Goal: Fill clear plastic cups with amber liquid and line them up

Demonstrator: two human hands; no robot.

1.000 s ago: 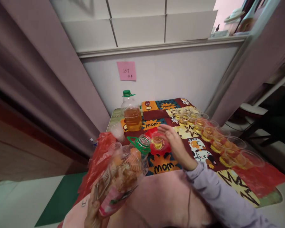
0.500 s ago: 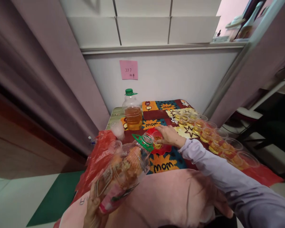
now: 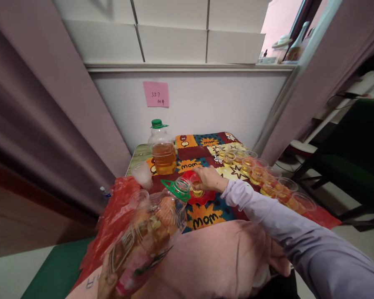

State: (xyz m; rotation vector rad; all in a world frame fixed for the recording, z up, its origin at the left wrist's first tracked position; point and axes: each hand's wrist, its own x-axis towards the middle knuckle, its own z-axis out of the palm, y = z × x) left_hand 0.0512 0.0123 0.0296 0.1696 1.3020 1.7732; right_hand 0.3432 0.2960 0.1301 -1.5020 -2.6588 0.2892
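Low in the view, my left hand (image 3: 107,277) is closed around the bottom end of a large clear plastic bottle (image 3: 156,232). Orange-brown contents and a pink label show through its wall, and a green carry ring (image 3: 174,189) circles its neck. The bottle lies tilted, its uncapped mouth pointing up and right. At that mouth, the fingers of my right hand (image 3: 210,178) grip a small clear plastic cup (image 3: 197,192) with yellowish liquid low in it. Beneath the cup is a red scalloped mat (image 3: 207,200). Whether liquid is flowing between them cannot be made out.
A green-capped bottle of amber liquid (image 3: 164,155) stands at the back left, beside stacked clear cups (image 3: 141,174). Several cups of yellow liquid (image 3: 257,174) line the right side of the patterned tablecloth (image 3: 202,220). Red plastic film (image 3: 112,216) hangs over the left edge.
The whole scene has shifted left in view as the camera turned right. Both hands keep their grips, with the bottle mouth still beside the cup.
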